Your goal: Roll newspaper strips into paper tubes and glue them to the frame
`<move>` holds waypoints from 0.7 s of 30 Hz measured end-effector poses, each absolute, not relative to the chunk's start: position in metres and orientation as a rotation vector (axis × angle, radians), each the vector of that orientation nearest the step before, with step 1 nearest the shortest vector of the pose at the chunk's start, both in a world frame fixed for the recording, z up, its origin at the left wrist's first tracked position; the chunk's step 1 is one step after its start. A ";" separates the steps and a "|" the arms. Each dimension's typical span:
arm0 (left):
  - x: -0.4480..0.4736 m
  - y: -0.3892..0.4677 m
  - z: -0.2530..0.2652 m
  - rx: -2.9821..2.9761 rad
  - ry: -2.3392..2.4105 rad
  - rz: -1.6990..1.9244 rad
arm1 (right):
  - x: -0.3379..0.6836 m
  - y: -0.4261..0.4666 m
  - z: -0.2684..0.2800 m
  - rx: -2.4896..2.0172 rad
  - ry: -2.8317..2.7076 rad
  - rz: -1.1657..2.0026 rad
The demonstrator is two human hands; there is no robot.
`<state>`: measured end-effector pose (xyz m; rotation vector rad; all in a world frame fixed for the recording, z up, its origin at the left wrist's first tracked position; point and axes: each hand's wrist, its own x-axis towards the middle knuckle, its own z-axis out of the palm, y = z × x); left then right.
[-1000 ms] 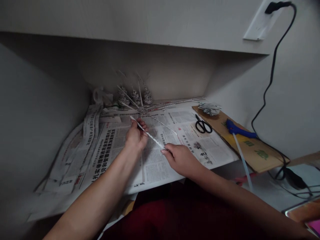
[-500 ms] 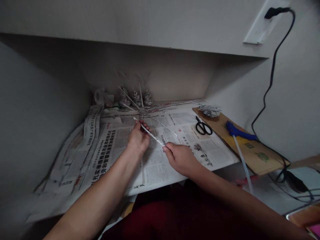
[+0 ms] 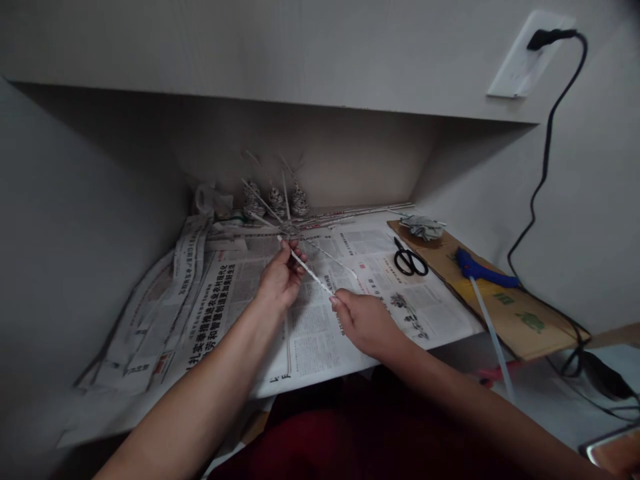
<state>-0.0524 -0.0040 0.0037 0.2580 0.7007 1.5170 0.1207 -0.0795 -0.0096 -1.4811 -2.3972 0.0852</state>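
Observation:
A thin rolled newspaper stick [image 3: 316,277] slants between my two hands above the newspaper sheet [image 3: 313,343]. My left hand [image 3: 283,277] pinches it near its upper left end, palm partly turned up. At its lower right end, the thumb and fingers of my right hand [image 3: 363,320] are closed round it. Just beyond my left hand lies a star-like bundle of crossed paper sticks [image 3: 289,230], its arms spreading outward. One of those arms [image 3: 335,260] reaches toward my right hand.
Behind stand three small woven paper pieces [image 3: 276,201]. Newspaper strips [image 3: 150,313] are piled at the left. To the right are black scissors [image 3: 411,262], a cardboard piece [image 3: 520,313], a crumpled grey wad [image 3: 423,227] and a blue glue gun [image 3: 487,273] with its cord. A shelf panel [image 3: 275,53] overhangs.
The camera view has shifted slightly, so everything sits a little lower and further right. Both hands keep hold of the paper stick, with hardly any movement of their own.

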 end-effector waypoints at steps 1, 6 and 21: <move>-0.052 -0.004 0.003 0.263 0.695 1.517 | 0.121 -0.079 -0.008 -1.471 -2.385 0.114; -0.053 -0.002 0.003 0.261 0.685 1.545 | 0.126 -0.084 -0.004 -1.534 -2.380 0.122; -0.055 -0.003 0.006 0.299 0.660 1.458 | 0.164 -0.118 -0.008 -1.180 -1.493 1.905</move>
